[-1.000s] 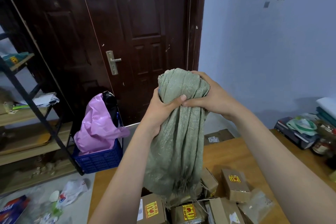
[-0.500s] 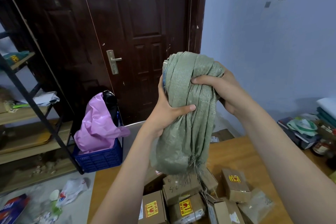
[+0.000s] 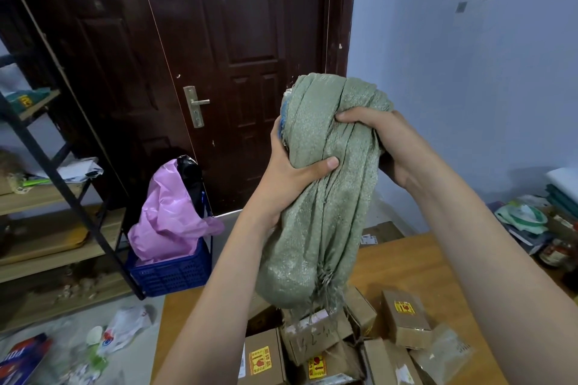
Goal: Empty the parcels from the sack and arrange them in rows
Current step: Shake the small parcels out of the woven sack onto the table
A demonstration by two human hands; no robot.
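Since a second ago the sack [image 3: 319, 197] is hanging higher, its frayed mouth now lifted off the parcels [image 3: 316, 334] so that more of the boxes under it are showing. The left hand [image 3: 291, 175] is gripping the bunched green weave from the left, thumb pressing across its near face. The right hand [image 3: 384, 141] is clutching the gathered top from the right, fingers curling over the folds. The sack is dangling upside down between both hands, its open end just above the heap, loose threads trailing onto a box with handwriting on it. The parcels are lying jumbled on the near part of the wooden surface [image 3: 416, 262]; several brown cartons are carrying yellow and red stickers, and a clear plastic packet [image 3: 444, 353] is resting at the right of the pile. On the floor to the left, a blue crate [image 3: 172, 272] is holding a pink bag [image 3: 169, 212], standing in front of the dark door [image 3: 219, 56].
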